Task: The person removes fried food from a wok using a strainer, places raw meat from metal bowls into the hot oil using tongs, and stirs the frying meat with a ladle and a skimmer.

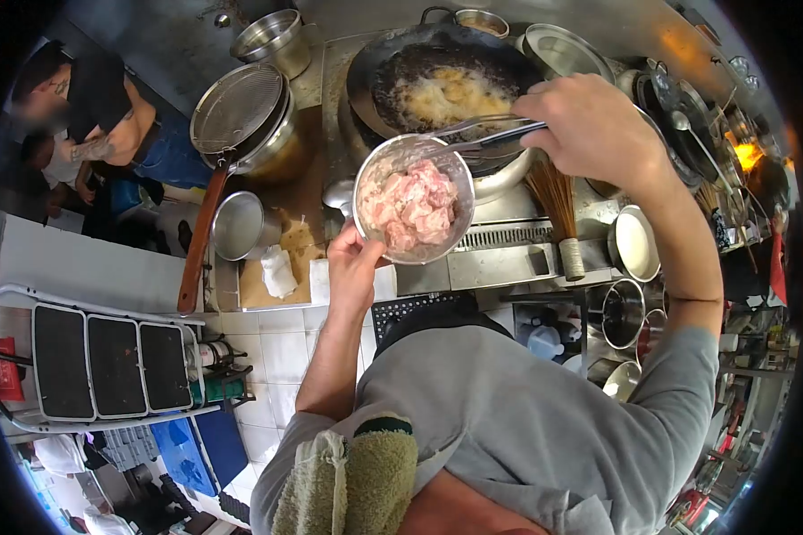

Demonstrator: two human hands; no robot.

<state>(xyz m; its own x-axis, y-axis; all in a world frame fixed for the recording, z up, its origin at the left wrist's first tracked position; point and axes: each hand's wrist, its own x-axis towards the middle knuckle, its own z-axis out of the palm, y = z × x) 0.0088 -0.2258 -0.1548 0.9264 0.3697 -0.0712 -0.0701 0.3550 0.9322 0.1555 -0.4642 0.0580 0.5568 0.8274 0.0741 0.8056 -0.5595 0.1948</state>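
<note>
My left hand (355, 267) grips the rim of a metal bowl (459, 234), thumb over the near edge. Chunks of raw pink meat (417, 203) lie in the bowl, which is tipped toward me. My right hand (593, 125) is closed around metal tongs (482, 134) that reach left to the bowl's upper rim. Whether their tips hold a piece cannot be made out. Just beyond the bowl, a black wok (366, 71) holds bubbling oil with pale golden pieces (455, 96) frying in it.
Left of the stove, a mesh strainer (238, 107) with a long wooden handle rests over a pot. A small metal pot (241, 225) and a white cloth (278, 272) are nearby. A bamboo brush (558, 209) stands at right. Flame (748, 156) burns far right. Two people are upper left.
</note>
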